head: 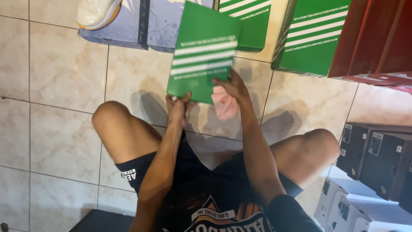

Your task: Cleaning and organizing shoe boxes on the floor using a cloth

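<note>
I sit on a tiled floor and hold a green shoe box [201, 53] with white stripes up in front of me, between my knees. My left hand [178, 105] grips its lower left edge. My right hand [231, 86] grips its lower right edge. A pink piece of cloth or paper [224, 105] hangs just under my right hand, partly hidden by it; I cannot tell if the fingers hold it too.
Two more green striped boxes [311, 34] stand at the back, beside red boxes [373, 38] at the far right. A blue-grey box [128, 23] with a white shoe [96, 13] on it lies back left. Black boxes [377, 157] and white boxes [356, 206] stack at my right.
</note>
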